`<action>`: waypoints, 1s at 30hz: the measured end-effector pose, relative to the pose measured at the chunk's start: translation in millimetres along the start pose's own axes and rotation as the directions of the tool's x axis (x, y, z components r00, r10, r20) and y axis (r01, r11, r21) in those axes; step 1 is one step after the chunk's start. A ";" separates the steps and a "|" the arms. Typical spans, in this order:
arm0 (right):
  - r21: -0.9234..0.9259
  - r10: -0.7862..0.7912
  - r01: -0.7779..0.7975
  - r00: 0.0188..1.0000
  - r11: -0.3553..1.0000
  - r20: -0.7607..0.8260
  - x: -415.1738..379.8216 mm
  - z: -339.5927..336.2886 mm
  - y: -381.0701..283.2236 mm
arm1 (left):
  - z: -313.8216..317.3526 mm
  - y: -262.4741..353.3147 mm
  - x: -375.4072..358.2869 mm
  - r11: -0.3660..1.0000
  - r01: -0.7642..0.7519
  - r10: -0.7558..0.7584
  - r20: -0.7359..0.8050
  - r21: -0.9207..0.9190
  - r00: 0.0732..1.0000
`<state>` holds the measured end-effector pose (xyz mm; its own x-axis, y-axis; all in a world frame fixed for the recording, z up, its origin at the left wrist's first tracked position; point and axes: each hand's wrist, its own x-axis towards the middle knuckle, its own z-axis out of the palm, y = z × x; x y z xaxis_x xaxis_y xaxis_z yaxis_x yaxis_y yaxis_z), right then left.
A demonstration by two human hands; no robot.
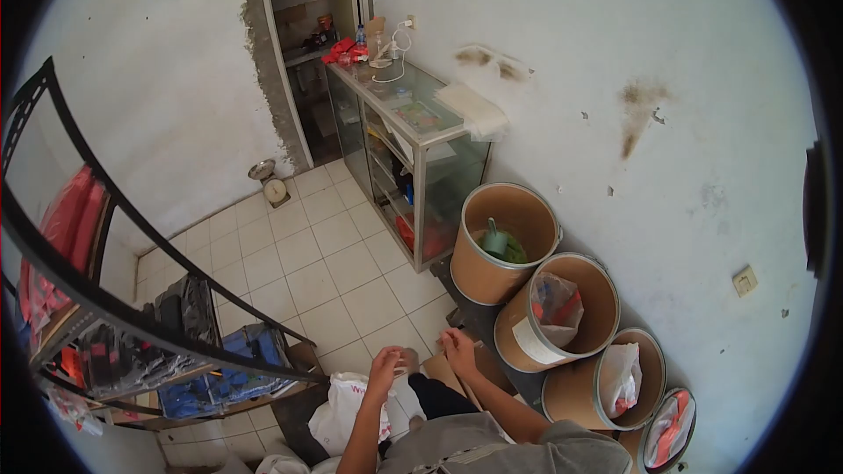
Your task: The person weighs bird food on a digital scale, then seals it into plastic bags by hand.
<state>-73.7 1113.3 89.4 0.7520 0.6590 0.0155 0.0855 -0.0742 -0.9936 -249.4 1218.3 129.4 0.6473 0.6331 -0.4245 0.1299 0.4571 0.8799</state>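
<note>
My left hand [385, 370] is held up in front of me with its fingers curled together. It is above and beside a white plastic sack [338, 417] with red print. Across from it, my right hand [457, 353] has its fingers bent and pressed together. What either hand holds, if anything, is too small to make out. The two hands are apart, with floor tiles and my dark-clothed leg [439, 397] seen between and below them. An open cardboard box [492, 369] lies just under my right forearm.
Fibre drums [518, 333] line the right wall, some holding plastic bags, one a green scoop [494, 237]. A glass display cabinet [421, 175] stands ahead. On the left is a black metal rack [158, 237] with packed clothing. A scale [276, 191] sits by the far wall.
</note>
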 end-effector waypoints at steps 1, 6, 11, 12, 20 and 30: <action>-0.003 0.005 -0.005 1.000 1.000 -0.005 14.3 4.3 -3.0 | -0.3 10.1 17.3 1.000 0.006 -0.006 0.005 0.000 1.000; -0.024 -0.052 0.055 0.992 0.998 0.111 115.7 14.9 -15.5 | -3.9 65.8 114.1 0.996 -0.086 0.084 0.093 0.020 0.992; 0.008 -0.197 0.197 0.980 0.980 -0.003 262.8 8.0 -59.9 | 9.6 150.5 221.8 0.985 -0.169 0.162 0.137 0.036 0.977; -0.005 -0.217 0.217 0.975 0.976 -0.045 284.0 3.1 -68.2 | 14.1 165.1 242.2 0.986 -0.163 0.154 0.164 0.045 0.974; -0.040 -0.238 0.235 0.957 0.971 -0.167 376.6 -29.5 -66.5 | 50.0 235.2 360.8 0.980 -0.194 0.170 0.307 0.049 0.936; -0.299 -0.253 0.155 0.911 0.942 -0.325 482.5 -62.6 -68.8 | 119.8 349.8 506.4 0.926 -0.365 0.232 0.624 0.092 0.746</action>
<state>324.2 1389.5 172.3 0.8760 0.3759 0.3022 0.3926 -0.1916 -0.8995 213.8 1624.0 247.8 0.9819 0.1881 0.0209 -0.0469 0.1350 0.9897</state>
